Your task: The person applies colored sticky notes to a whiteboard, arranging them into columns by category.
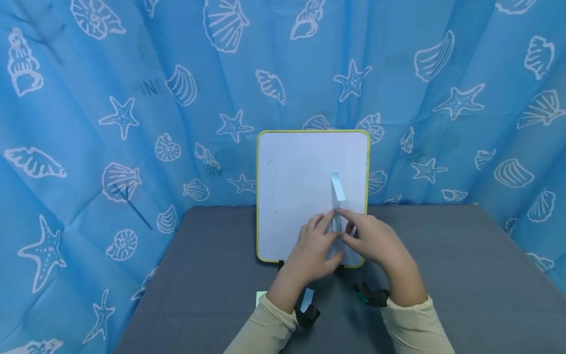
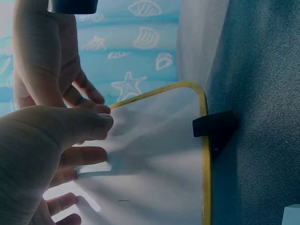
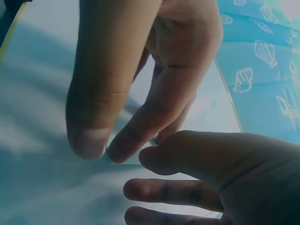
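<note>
A white board [image 1: 300, 187] with a yellow frame stands upright on the grey table [image 1: 442, 275]. A pale blue paper strip [image 1: 338, 189] lies against its right half, its top end curling off the surface. Both hands meet at the strip's lower part. My left hand [image 1: 328, 235] holds it between thumb and fingers, and my right hand [image 1: 349, 230] pinches it with thumb and index finger. In the right wrist view the right thumb and index tip [image 3: 123, 151] nearly touch just above the left thumb [image 3: 183, 152]. The strip's lower end is hidden by the hands.
Another pale strip [image 1: 306, 299] and a light green note [image 1: 260, 297] lie on the table near my left wrist. Black clip feet [image 2: 213, 124] hold the board's bottom edge. A blue curtain [image 1: 110, 123] printed with shells closes off the back and sides.
</note>
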`<state>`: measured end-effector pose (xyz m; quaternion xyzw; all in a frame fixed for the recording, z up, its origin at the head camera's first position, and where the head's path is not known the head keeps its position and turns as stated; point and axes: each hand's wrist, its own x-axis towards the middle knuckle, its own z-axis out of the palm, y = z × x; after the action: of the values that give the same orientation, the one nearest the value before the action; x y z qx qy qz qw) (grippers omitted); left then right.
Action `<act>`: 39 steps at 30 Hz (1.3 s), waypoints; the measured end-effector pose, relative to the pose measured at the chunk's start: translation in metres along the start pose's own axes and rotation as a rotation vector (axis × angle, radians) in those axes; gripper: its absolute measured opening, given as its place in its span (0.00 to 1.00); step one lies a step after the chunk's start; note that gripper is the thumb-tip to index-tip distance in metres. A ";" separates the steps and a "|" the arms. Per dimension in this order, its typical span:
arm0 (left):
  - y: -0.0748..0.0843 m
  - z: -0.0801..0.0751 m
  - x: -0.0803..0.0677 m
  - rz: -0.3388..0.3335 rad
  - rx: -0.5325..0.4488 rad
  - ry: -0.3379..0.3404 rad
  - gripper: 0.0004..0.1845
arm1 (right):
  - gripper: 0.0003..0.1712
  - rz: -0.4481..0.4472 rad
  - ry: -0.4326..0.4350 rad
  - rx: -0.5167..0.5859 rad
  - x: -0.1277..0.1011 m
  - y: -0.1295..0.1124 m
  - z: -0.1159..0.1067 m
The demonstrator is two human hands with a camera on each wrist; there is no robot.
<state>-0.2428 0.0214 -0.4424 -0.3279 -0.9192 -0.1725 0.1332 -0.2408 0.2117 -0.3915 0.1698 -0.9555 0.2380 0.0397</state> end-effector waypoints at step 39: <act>-0.005 0.006 0.001 -0.020 -0.032 0.031 0.18 | 0.35 0.049 -0.021 0.005 -0.004 0.005 -0.005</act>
<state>-0.2479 0.0208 -0.4486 -0.3183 -0.9174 -0.1933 0.1405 -0.2388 0.2194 -0.3903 0.1490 -0.9591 0.2396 0.0235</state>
